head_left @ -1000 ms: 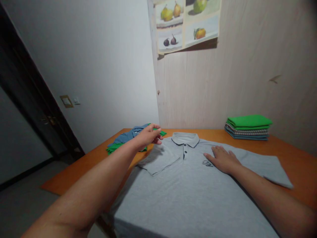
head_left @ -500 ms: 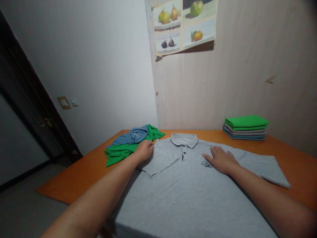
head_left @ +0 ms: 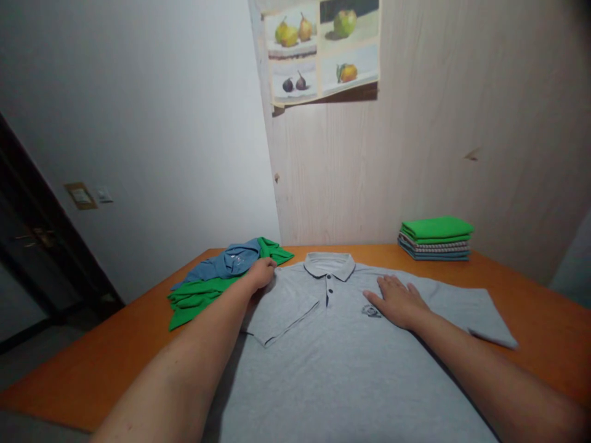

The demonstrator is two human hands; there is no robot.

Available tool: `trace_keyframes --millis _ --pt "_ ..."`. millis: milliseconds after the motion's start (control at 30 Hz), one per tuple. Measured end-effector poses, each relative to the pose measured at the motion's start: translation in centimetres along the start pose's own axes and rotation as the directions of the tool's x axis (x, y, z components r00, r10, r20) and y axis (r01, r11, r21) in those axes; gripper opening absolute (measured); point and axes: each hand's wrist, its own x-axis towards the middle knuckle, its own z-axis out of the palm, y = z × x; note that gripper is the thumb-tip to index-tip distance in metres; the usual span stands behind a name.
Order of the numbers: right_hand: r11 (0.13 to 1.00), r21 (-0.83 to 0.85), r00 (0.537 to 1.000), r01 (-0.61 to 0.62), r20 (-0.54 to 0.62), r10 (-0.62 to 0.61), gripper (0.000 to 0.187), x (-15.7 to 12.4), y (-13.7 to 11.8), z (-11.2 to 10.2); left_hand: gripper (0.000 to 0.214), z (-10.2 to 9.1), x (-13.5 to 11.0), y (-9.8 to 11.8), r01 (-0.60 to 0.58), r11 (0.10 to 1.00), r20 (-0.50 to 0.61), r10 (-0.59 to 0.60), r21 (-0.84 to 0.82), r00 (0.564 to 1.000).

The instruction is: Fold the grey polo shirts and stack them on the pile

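Note:
A grey polo shirt (head_left: 351,369) lies front up on the table, its collar (head_left: 329,266) pointing away from me. The sleeve on the left (head_left: 290,307) is folded inward across the chest, while the one on the right (head_left: 475,304) stretches outward. My left hand (head_left: 262,274) is closed on the shirt's shoulder edge at the left, fingers pinched together and partly hidden. Flat on the chest beside a small dark emblem (head_left: 371,311) rests my right hand (head_left: 399,301), fingers spread.
Crumpled green and blue clothes (head_left: 203,294) lie just left of my left hand. A neat stack of folded clothes (head_left: 434,237), green on top, stands at the back right. The orange-brown table (head_left: 124,344) meets a wall behind, with a fruit poster (head_left: 323,52) above.
The view has turned slightly to the right, so everything appears further left. Both hands keep about the same places on the shirt.

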Motion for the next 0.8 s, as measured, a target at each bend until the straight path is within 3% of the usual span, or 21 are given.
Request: trace_keyframes --millis 167,500,800 --pt "1.000 0.003 1.000 -0.004 0.005 0.004 0.089 -0.1 -0.1 -0.1 0.023 -0.3 2.0 -0.2 0.114 0.989 -0.056 -0.109 0.097 0.992" --pt "1.000 0.009 1.000 -0.012 0.021 0.012 0.088 -0.4 -0.4 -0.6 0.037 1.1 3.5 2.6 0.184 0.952 0.000 -0.189 0.244 0.982" --pt "1.000 0.015 0.999 -0.017 0.031 0.017 0.089 -0.4 -0.4 -0.6 0.037 2.0 4.2 1.5 0.233 0.960 -0.070 -0.225 0.157 0.972"
